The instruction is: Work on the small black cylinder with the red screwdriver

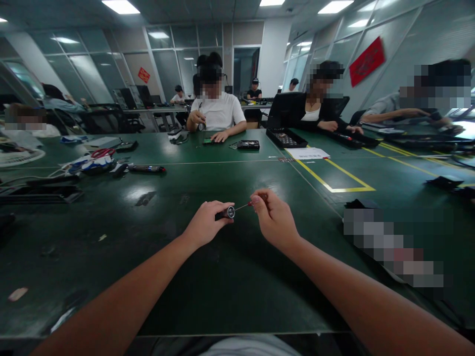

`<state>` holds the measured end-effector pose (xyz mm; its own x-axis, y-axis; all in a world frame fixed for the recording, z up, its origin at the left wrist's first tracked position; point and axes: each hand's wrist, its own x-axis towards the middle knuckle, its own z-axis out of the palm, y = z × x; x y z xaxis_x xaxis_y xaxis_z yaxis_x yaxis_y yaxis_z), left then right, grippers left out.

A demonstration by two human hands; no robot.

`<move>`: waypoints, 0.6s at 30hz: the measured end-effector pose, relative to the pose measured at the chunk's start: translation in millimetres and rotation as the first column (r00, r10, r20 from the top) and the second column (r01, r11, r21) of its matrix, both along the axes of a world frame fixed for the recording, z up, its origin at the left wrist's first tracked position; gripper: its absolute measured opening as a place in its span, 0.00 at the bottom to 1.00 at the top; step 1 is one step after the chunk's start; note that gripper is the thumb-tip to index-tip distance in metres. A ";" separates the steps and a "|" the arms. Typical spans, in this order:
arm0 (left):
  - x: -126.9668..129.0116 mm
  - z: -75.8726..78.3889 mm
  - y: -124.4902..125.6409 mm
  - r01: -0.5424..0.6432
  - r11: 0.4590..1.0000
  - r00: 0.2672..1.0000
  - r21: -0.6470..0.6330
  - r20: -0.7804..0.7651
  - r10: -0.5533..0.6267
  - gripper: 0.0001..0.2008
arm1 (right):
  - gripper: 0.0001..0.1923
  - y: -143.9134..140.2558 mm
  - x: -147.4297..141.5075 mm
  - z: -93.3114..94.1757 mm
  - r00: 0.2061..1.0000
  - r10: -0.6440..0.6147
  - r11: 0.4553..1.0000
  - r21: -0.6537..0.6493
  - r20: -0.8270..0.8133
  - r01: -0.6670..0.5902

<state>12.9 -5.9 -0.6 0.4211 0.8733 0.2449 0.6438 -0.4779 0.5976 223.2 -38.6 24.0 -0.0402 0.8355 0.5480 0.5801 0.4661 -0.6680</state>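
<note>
- Head view: no brand or label can be read; the white sheet (307, 153) on the far side of the green table (230, 296) carries print too small to make out, and the red wall hanging (366, 61) bears dark marks that stay illegible.
- The left hand (205, 225) curls around a short black cylindrical handle (225, 213) with a silver collar at its end, gripping it above the table at mid-frame.
- The right hand (273, 217) pinches a thin metal bit (243, 206) with a red end between thumb and fingertips.
- The bit's tip meets the silver collar; its long axis runs left to right, rising slightly toward the right hand, roughly in line with the handle.
- Across the table, a person in a white shirt (219, 112) works beside a small black tray (248, 144); another black tray (287, 138) lies just right of it.
</note>
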 end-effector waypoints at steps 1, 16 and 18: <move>-0.3 0.1 0.2 0.000 1.000 1.000 -0.002 0.011 0.000 0.20 | 0.12 -0.1 0.4 0.2 1.000 -0.011 1.000 0.009 -0.005 0.011; 0.7 3.6 -0.9 -0.020 1.000 1.000 0.000 0.006 0.020 0.20 | 0.10 -1.2 -0.5 -0.1 0.998 0.058 0.998 -0.001 0.003 -0.058; 0.3 3.4 -0.9 -0.015 1.000 1.000 0.002 0.003 0.015 0.20 | 0.10 -1.6 -0.9 1.5 0.998 0.048 0.999 0.015 0.027 -0.049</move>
